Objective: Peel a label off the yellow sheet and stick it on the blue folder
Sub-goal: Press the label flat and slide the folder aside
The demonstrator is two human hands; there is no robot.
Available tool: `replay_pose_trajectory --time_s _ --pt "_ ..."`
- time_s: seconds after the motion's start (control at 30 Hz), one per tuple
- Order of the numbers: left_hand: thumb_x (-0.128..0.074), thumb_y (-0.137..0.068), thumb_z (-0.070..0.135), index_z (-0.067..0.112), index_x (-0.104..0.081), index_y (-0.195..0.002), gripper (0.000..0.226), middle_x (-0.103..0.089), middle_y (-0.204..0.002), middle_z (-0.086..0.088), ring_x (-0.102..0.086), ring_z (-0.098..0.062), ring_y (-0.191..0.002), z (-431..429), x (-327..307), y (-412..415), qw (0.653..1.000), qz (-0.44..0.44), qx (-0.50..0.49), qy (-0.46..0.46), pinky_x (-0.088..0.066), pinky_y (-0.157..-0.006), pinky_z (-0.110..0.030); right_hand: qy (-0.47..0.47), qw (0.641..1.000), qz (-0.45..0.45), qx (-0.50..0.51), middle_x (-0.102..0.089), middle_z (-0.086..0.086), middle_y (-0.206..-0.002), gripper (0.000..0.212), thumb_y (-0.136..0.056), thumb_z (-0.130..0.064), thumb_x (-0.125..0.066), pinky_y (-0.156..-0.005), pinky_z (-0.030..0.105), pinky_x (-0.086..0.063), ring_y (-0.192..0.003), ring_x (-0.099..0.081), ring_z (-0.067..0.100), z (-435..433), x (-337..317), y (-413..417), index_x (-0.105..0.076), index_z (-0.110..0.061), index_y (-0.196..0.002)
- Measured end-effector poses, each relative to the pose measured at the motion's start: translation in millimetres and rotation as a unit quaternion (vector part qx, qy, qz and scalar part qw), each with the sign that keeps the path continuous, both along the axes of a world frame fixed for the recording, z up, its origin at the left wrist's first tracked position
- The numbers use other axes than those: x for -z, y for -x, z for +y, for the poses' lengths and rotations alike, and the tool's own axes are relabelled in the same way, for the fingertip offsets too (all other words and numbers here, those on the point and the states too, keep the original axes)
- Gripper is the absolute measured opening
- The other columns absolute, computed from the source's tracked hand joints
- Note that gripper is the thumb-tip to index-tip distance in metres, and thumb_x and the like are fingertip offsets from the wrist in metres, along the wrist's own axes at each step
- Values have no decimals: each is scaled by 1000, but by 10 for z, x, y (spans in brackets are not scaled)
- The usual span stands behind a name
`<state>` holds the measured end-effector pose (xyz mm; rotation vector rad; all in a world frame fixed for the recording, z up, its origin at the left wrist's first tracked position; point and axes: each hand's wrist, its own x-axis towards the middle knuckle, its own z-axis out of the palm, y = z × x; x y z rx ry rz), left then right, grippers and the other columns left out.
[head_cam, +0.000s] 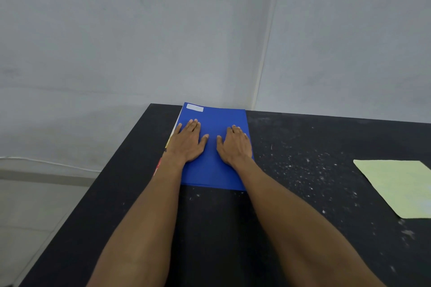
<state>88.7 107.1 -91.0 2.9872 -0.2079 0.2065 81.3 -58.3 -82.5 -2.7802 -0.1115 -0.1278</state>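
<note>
Both hands were flat and open, holding nothing: left hand (188, 141) and right hand (234, 144) lay palm-down on the folder (211, 170), thumbs nearly meeting mid-cover. Folder sat at the table's (303, 193) far left corner, over some coloured papers peeking out along its left edge. A white label (195, 107) was on the folder's far-left corner, apart from both hands. Yellow sheet (401, 187) lay well apart to the right, untouched. Looked like either pressing down after sticking or steadying before another. If another label was due: right hand crosses to the sheet and picks up a label corner.
</note>
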Motion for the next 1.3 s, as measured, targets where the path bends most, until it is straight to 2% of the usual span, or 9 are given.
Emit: replay_pose_trajectory --time_s 0.63,1.07,1.3 --pt "-20 -104 46 4 -15 -155 67 -13 -165 -9 -6 -19 -153 -686 -143 546 1000 -4 -1 0 -3 -124 -44 14 999 -33 -7 -27 14 -160 65 -101 -45 -31 -124 44 -15 -150 -19 26 -465 -102 516 -28 -2 -150" --pt "-17 -103 51 4 -13 -156 70 -12 -165 -9 -5 -19 -153 -1246 -147 1070 1000 7 -3 14 -2 -123 -43 21 999 -39 1 -29 15 -159 65 -101 -44 -31 -123 44 -15 -150 -21 27 -1011 -128 1036 -30 -1 -149" --pt "-17 -104 49 4 -9 -156 69 -7 -166 -9 -1 -18 -153 -1823 -139 1228 1000 21 18 9 1 -123 -43 18 999 -39 32 -29 14 -159 66 -100 -45 -33 -124 43 -13 -150 -20 26 -1571 -77 1250 -30 -1 -149"
